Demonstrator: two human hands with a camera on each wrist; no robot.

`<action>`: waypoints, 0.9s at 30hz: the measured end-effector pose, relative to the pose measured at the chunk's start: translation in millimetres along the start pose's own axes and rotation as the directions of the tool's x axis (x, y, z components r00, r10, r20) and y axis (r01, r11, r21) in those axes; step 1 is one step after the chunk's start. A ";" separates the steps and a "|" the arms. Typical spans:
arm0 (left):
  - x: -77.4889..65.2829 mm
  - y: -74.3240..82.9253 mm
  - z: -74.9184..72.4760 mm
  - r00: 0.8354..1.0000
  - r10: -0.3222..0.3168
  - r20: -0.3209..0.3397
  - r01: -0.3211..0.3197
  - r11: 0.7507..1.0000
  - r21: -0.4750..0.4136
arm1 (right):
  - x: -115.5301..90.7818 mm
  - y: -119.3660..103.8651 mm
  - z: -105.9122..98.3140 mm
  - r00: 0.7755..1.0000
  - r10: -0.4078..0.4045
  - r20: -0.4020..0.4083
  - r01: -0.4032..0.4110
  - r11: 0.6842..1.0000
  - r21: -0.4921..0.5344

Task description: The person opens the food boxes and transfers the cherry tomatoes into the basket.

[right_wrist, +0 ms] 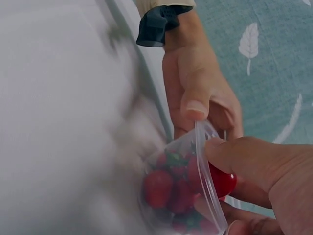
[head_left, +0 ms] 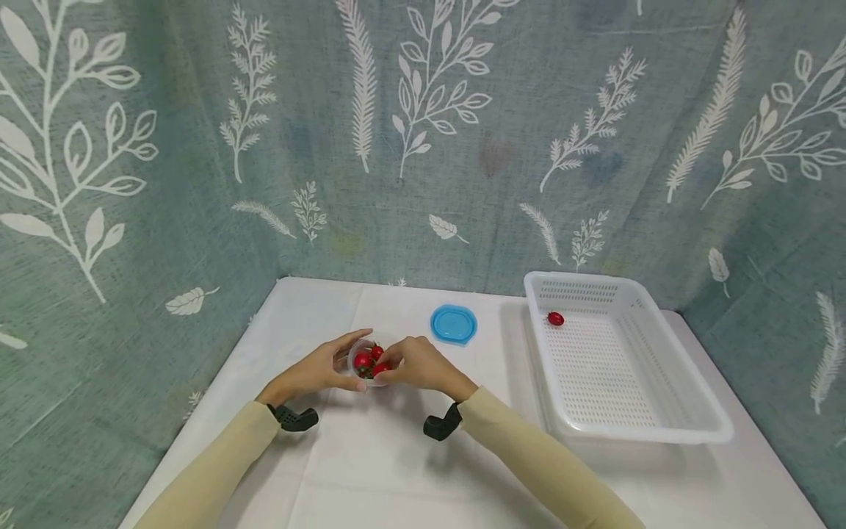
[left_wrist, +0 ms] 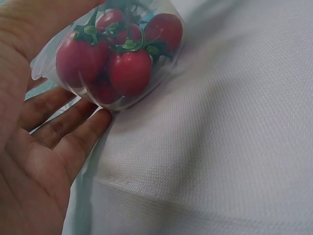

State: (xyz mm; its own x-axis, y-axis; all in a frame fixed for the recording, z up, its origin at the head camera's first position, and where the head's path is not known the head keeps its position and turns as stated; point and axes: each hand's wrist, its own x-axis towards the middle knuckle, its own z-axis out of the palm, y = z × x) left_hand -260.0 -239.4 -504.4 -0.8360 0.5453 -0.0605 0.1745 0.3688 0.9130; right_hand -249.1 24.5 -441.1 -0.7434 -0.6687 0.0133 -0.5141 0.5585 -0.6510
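A small clear plastic cup (head_left: 352, 371) of red cherry tomatoes (left_wrist: 130, 73) with green stems stands on the white table. My left hand (head_left: 317, 369) holds the cup, thumb on one side and fingers on the other. From the right, my right hand (head_left: 424, 364) reaches over the rim with its fingertips inside. In the right wrist view, its thumb and fingers pinch one cherry tomato (right_wrist: 223, 181) at the cup's mouth. More tomatoes show through the clear wall. The left wrist view does not show the right hand.
A blue round lid (head_left: 453, 325) lies behind the cup, slightly to the right. Farther right stands a white perforated plastic basket (head_left: 615, 375) with one cherry tomato (head_left: 555, 319) near its back left corner. A green leaf-patterned curtain (head_left: 423, 147) encloses the table's back and sides.
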 end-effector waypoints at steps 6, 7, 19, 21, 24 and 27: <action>-0.5 2.8 0.9 1.000 -0.010 -0.013 0.010 1.000 -0.002 | -2.9 1.4 -6.2 0.999 -0.029 -0.034 0.028 1.000 -0.007; -0.3 2.7 1.0 1.000 -0.011 -0.016 0.011 1.000 -0.002 | -3.3 1.8 -7.4 0.998 -0.035 -0.045 0.034 0.999 -0.013; 0.8 -0.2 1.4 1.000 -0.008 -0.009 0.008 1.000 -0.010 | -15.4 4.3 -38.0 0.994 0.004 -0.109 -0.007 1.000 -0.022; 1.1 -0.5 1.3 1.000 -0.013 -0.012 0.013 1.000 -0.005 | -18.3 5.6 -44.1 0.992 0.018 -0.124 -0.020 1.000 -0.016; 1.6 -0.4 1.1 1.000 -0.022 -0.020 0.022 1.000 0.000 | -23.3 9.5 -52.4 0.986 0.023 -0.168 -0.029 0.999 -0.033; 1.3 -0.2 1.1 1.000 -0.018 -0.022 0.018 1.000 0.007 | -28.6 15.2 -59.4 0.975 0.008 -0.222 -0.021 0.998 -0.056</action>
State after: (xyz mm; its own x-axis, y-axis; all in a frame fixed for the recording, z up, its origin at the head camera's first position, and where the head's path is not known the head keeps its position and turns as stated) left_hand -260.6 -237.9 -505.1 -0.8501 0.5222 -0.0684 0.1627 0.3838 0.9090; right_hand -261.1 81.3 -406.4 -0.8241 -0.5382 0.1765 -0.5215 0.5993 -0.6074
